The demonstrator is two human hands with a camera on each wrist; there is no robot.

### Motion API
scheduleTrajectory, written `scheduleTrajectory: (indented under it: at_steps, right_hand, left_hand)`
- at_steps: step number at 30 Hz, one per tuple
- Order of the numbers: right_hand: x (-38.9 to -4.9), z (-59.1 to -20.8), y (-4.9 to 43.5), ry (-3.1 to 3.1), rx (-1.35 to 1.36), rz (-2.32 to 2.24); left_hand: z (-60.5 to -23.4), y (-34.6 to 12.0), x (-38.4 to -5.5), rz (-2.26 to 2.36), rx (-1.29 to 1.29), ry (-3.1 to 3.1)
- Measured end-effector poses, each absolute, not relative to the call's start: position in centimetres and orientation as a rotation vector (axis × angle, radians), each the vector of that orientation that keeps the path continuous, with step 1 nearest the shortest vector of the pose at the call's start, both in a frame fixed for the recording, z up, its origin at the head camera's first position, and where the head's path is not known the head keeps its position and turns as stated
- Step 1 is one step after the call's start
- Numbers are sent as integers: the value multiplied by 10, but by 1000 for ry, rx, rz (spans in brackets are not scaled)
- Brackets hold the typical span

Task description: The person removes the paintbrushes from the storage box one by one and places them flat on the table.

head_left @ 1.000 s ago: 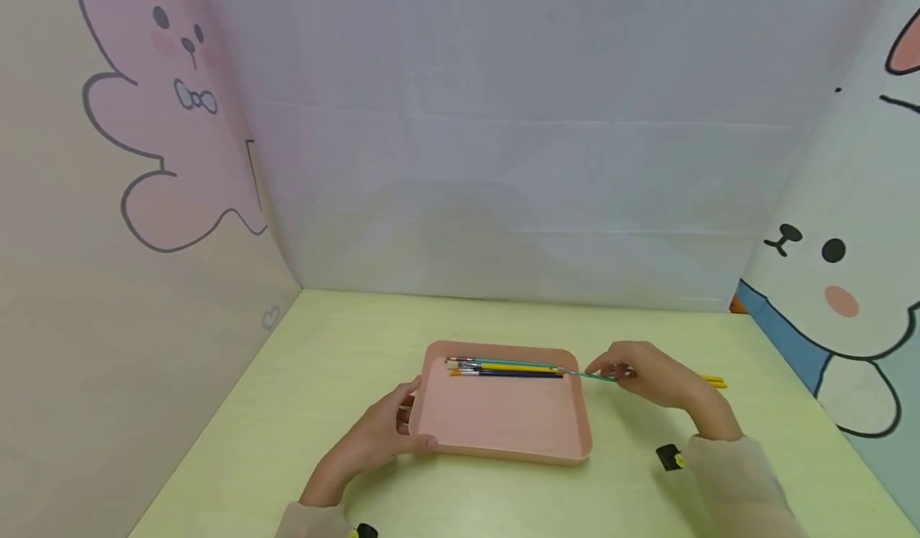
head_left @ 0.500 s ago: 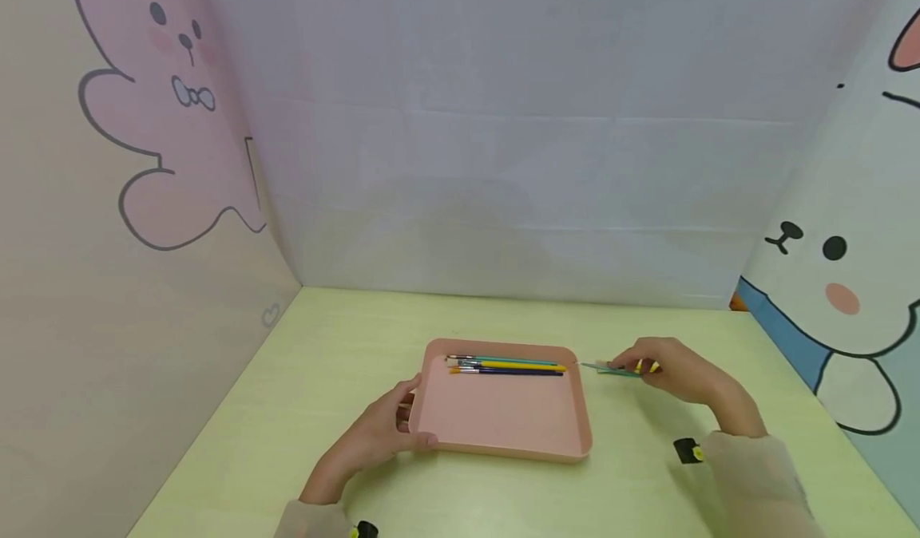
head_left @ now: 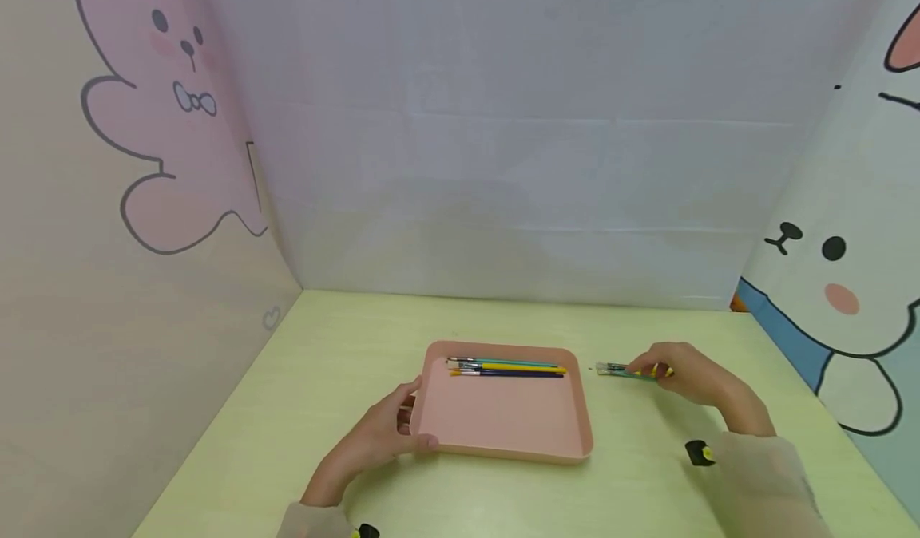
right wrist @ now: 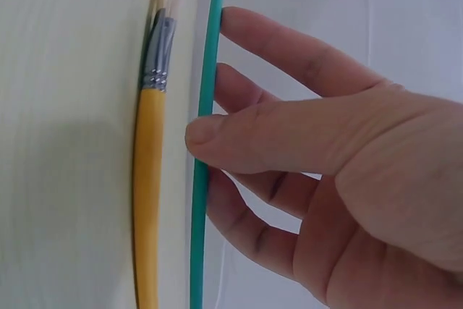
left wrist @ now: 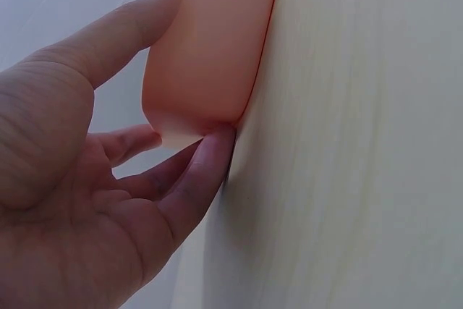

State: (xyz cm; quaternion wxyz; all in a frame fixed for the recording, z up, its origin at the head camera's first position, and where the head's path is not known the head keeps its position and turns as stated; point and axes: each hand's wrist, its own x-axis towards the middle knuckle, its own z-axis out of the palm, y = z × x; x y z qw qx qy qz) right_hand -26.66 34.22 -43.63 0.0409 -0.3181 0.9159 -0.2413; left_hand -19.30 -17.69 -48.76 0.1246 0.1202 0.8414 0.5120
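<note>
My left hand grips the near left corner of a pink tray. In the left wrist view the thumb lies against the tray's outer wall, with fingertips at its lower edge. A teal paintbrush is pinched between the thumb and fingers of my right hand, right of the tray. Beside it on the table lies a yellow paintbrush with a silver ferrule and pale bristles. Inside the tray, along its far side, are teal, yellow and dark blue paintbrushes, bristles to the left.
The pale yellow-green table meets a whitish back sheet. Side walls with cartoon animals stand left and right. A small black and yellow tag hangs at the right sleeve.
My right hand has moved right with the teal paintbrush, drawing it away from the tray's right rim to beside the yellow one. The left hand and tray have stayed in place.
</note>
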Motion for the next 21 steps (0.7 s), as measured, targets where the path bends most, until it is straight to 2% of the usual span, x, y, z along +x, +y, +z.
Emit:
scheduleTrajectory:
  at_steps: [12,21]
  right_hand:
    - [-267,-447,357,2841,-799,-649]
    - [-270,-455,360,2841,-858,-675]
  left_hand:
    - [-487,-177,-191,1469,374,2464]
    - [-489,-178,-192,1456,365,2478]
